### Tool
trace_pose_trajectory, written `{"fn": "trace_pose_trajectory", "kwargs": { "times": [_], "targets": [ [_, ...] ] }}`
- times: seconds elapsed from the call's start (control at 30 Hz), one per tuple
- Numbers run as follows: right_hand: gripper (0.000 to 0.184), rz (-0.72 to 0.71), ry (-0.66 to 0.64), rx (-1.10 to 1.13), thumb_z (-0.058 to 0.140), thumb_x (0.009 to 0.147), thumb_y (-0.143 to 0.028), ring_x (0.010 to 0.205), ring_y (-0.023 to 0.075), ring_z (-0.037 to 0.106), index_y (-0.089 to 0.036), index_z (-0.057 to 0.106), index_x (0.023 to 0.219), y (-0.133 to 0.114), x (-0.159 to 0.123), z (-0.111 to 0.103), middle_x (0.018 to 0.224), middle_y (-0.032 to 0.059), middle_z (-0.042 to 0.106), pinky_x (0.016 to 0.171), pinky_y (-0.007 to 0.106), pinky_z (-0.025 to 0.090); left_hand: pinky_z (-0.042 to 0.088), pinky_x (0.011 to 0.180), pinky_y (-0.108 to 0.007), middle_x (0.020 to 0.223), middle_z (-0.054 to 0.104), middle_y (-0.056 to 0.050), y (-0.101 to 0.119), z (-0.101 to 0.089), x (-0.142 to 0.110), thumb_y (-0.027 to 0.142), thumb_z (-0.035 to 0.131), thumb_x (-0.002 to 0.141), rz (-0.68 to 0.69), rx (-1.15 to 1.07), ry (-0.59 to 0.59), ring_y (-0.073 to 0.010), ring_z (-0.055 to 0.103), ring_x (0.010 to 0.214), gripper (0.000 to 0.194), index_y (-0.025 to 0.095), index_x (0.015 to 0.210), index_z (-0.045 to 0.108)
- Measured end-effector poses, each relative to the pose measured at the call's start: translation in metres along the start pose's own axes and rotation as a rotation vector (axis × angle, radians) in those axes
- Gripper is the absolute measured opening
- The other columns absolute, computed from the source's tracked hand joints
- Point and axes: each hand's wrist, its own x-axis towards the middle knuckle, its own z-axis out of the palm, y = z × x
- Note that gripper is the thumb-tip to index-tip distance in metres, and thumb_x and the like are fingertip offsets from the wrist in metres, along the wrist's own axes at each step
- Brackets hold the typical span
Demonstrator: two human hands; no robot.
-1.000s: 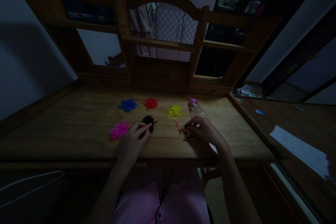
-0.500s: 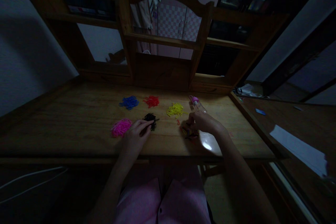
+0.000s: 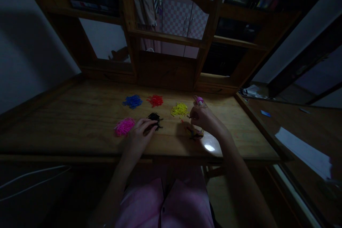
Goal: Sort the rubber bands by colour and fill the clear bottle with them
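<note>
Small rubber bands lie sorted by colour on the wooden desk (image 3: 88, 121). At the edge of the black pile (image 3: 154, 117) rests my left hand (image 3: 140, 133), thumb and forefinger slightly apart on the bands. Beside that hand is the pink pile (image 3: 124, 127). My right hand (image 3: 204, 117) is raised a little, its fingertips pinching a small dark rubber band (image 3: 188, 117). Under it sits a mixed-colour heap of bands (image 3: 194, 133). The yellow pile (image 3: 179, 109) is just left of the right hand. Farther back are the blue pile (image 3: 133, 101) and the red pile (image 3: 155, 100).
A clear container with a pink cap (image 3: 199, 100) lies partly hidden behind my right hand and forearm. A wooden shelf unit (image 3: 165, 69) rises along the desk's back. To the right, white paper (image 3: 303, 151) lies on another brown surface.
My right hand has lifted off the mixed heap and moved slightly away from me, now with a dark band in its fingertips. My left hand stays by the black pile, fingers slightly more apart.
</note>
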Motion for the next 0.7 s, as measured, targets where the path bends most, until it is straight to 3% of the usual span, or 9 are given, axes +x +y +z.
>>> {"fn": "trace_pose_trajectory", "kwargs": {
  "times": [0.17,0.33,0.47,0.7],
  "targets": [
    [0.017,-0.154,-0.075,0.168,0.053,0.078,-0.003,0.076,0.0147,0.055,-0.016,0.059,0.087,-0.052,0.005,0.030,0.087,0.0049,0.062,0.068,0.025,0.037,0.049,0.088,-0.031,0.100,0.065,-0.004,-0.001,-0.002,0.001,0.032,0.058,0.090,-0.022,-0.003,0.049,-0.0190,0.062,0.097,0.018,0.024,0.101,0.070],
    [0.017,-0.162,-0.083,0.193,0.051,0.082,-0.004,0.078,0.0151,0.056,-0.017,0.057,0.092,-0.084,0.016,0.062,0.092,0.0061,0.063,0.067,0.025,0.036,0.049,0.089,-0.032,0.097,0.068,-0.004,-0.005,-0.006,0.002,0.036,0.053,0.092,-0.088,-0.048,0.112,-0.0194,0.063,0.096,0.022,0.022,0.094,0.069],
    [0.018,-0.151,-0.050,0.247,0.049,0.085,-0.004,0.079,0.0144,0.057,-0.017,0.058,0.094,-0.087,0.021,0.068,0.094,0.0058,0.063,0.067,0.024,0.037,0.048,0.089,-0.032,0.097,0.069,-0.005,-0.006,-0.008,0.003,0.037,0.051,0.093,-0.130,-0.069,0.097,-0.0197,0.063,0.096,0.024,0.021,0.094,0.069],
    [0.011,-0.097,0.066,0.505,0.054,0.089,-0.011,0.078,0.0121,0.061,-0.019,0.062,0.093,-0.069,0.009,0.053,0.087,0.0016,0.066,0.071,0.022,0.044,0.049,0.087,-0.032,0.097,0.069,-0.005,-0.006,-0.006,0.002,0.037,0.051,0.093,-0.123,-0.063,0.092,-0.0197,0.063,0.095,0.025,0.020,0.095,0.070]
  ]
}}
